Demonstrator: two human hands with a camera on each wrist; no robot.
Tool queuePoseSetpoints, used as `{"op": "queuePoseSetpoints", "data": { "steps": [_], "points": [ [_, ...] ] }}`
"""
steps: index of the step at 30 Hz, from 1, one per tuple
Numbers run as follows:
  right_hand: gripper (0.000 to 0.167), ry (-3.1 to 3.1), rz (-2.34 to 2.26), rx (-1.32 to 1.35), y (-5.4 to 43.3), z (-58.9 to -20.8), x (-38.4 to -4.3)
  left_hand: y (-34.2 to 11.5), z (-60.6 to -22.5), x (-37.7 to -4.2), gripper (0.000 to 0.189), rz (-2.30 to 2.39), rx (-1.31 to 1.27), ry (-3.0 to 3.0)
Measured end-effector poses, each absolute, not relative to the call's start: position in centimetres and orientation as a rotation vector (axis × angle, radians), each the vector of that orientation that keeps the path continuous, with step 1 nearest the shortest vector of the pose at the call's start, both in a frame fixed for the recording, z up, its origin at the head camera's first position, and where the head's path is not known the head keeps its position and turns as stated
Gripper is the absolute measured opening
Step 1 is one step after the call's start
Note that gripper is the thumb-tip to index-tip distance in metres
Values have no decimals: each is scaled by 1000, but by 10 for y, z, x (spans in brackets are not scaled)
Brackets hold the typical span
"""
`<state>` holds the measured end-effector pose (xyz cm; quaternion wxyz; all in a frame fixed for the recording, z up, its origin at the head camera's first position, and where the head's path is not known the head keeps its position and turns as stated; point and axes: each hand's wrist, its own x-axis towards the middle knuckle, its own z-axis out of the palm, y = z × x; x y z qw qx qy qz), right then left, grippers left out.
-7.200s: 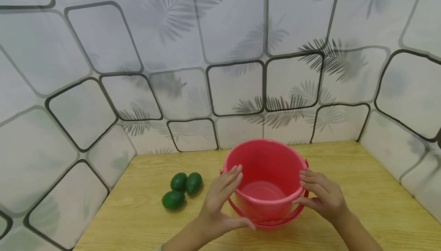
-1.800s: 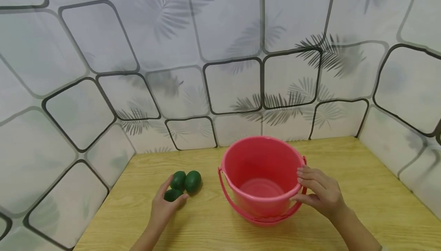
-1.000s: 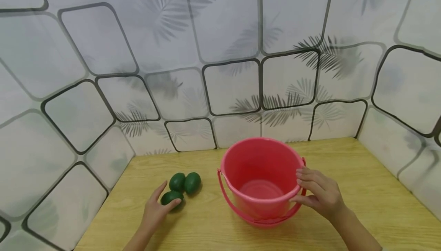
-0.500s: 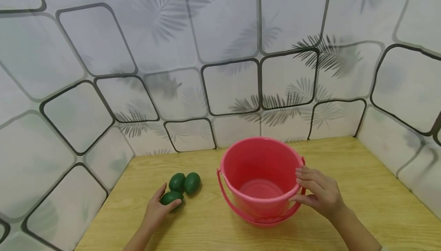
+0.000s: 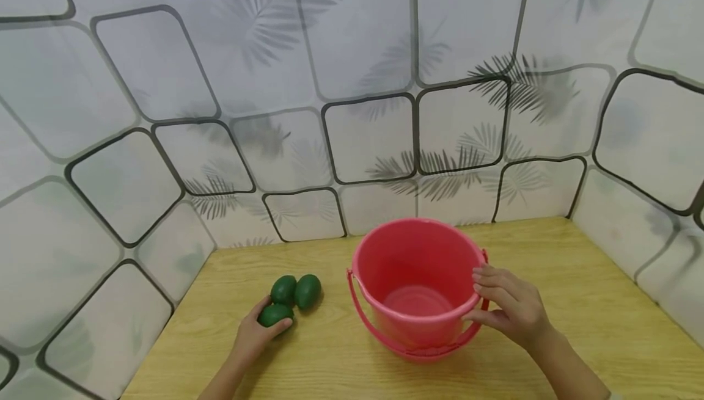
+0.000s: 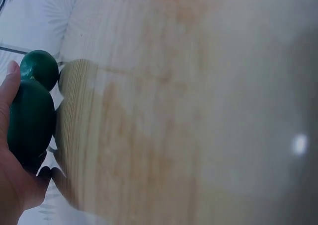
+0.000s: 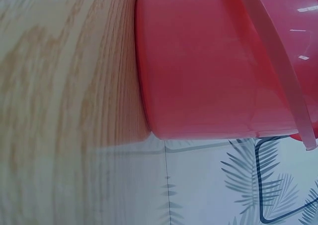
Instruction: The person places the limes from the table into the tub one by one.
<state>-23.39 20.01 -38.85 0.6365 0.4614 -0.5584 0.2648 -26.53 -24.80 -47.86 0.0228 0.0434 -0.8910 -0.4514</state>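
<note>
Three dark green avocados lie in a cluster at the left of the table. My left hand (image 5: pixel 254 333) grips the front avocado (image 5: pixel 275 315), thumb on the near side and fingers on the far left side. Behind it sit the other avocados, one on the left (image 5: pixel 283 290) and one on the right (image 5: pixel 307 292). In the left wrist view the held avocado (image 6: pixel 31 123) rests against the palm and fingers. My right hand (image 5: pixel 514 308) pinches the right rim of a pink bucket (image 5: pixel 420 330). The right wrist view shows the bucket's side (image 7: pixel 208 66) but no hand.
The bucket stands upright, its handle (image 5: pixel 385 340) hanging down at the front. Under everything is a wood-grain table (image 5: pixel 330 369). Patterned white walls (image 5: pixel 374 137) enclose its back, left and right sides.
My left hand has left the bucket and gone to the front avocado, its fingers now closer around it. The right hand keeps its hold on the rim. The bucket's handle side has swung slightly.
</note>
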Motion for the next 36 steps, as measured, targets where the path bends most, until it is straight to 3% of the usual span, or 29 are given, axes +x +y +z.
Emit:
{"op": "queuePoseSetpoints", "data": {
  "steps": [15, 36],
  "points": [
    [46, -1298, 599, 1062, 204, -387, -234, -249, -481, -262, 72, -1355, 134, -2762],
    [47, -1288, 585, 1055, 202, -388, -233, -239, -481, -257, 67, -1395, 82, -2739]
  ]
}}
